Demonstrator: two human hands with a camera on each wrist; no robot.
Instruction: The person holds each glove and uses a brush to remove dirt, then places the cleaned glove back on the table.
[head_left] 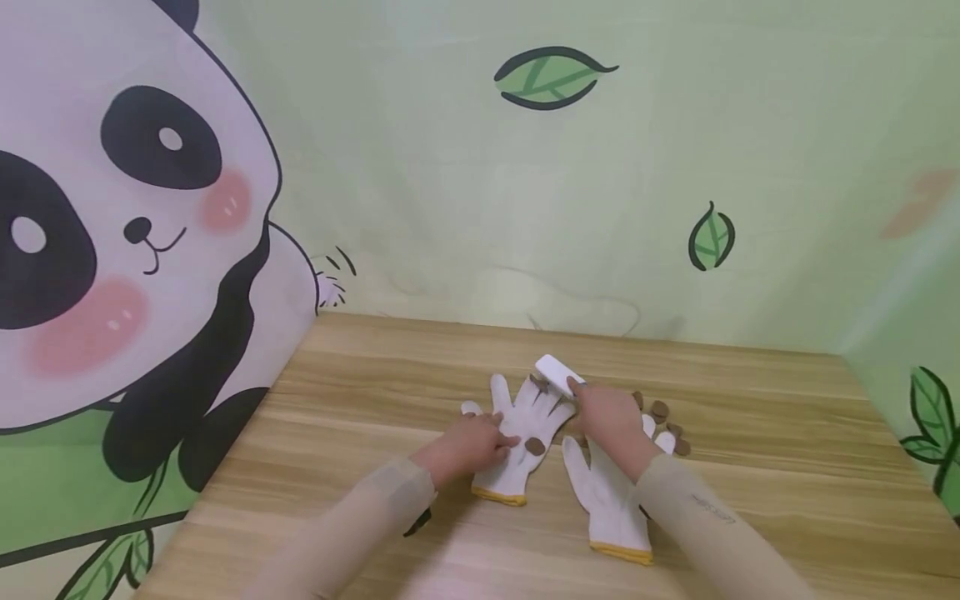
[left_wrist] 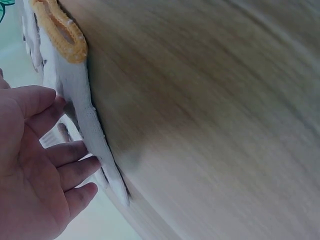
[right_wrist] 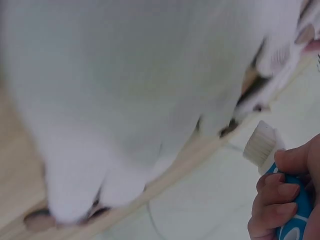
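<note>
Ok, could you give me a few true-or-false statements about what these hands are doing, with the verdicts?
1. The right hand holds a brush. True.
2. The left hand is lifted clear of everything. False: its fingers touch a white glove.
3. A brown disc lies on that glove. True.
4. It is the only glove here. False: a second glove lies beside it on the table.
5. Both gloves are trimmed in blue. False: their cuff edges are yellow.
</note>
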